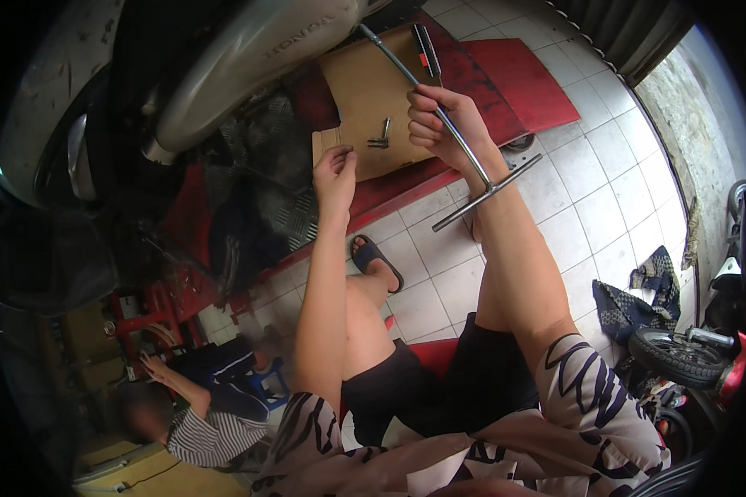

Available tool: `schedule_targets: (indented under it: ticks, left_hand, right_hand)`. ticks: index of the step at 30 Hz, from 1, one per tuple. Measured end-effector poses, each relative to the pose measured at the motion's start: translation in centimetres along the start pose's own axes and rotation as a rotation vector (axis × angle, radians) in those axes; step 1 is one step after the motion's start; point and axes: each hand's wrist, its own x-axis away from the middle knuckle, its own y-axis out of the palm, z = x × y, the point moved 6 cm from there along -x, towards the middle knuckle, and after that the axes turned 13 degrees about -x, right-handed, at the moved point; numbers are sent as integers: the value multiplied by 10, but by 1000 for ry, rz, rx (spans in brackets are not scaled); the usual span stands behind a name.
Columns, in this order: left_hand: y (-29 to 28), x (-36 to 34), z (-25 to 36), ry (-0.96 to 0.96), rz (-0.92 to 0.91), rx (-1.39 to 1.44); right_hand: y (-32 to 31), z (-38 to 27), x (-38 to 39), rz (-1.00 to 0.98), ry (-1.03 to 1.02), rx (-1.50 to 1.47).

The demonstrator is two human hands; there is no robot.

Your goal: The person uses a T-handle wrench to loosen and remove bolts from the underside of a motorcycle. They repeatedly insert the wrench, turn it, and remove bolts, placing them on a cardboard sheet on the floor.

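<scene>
My right hand [449, 124] is closed around the shaft of a metal T-handle wrench [476, 163]. The wrench slants, its crossbar over my right forearm and its far tip by the edge of a silver motorbike cover [261, 66]. My left hand [334, 170] has its fingers curled together above the near left edge of a cardboard sheet [365, 83]; whatever they may pinch is too small to make out. Between my hands, several small bolts [378, 143] lie on the cardboard. A long black object with a red patch [426, 54] rests near its far right side.
The cardboard covers part of a red platform [518, 79] beneath the motorbike. Another person in a striped shirt [216, 435] sits at the lower left, beside red metal frames. A patterned cloth [630, 302] and a small wheel [678, 356] are on the right, near white floor tiles [592, 178].
</scene>
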Motion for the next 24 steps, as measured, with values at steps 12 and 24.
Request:
schedule_targets:
  ticks: [12,24]
  left_hand:
    - [5,94,148,230,-433,-13]
    - [31,153,200,628,-314,-543]
  right_hand:
    - [12,-9,1,136,-75,292]
    - [2,-8,-16,-4,-34,184]
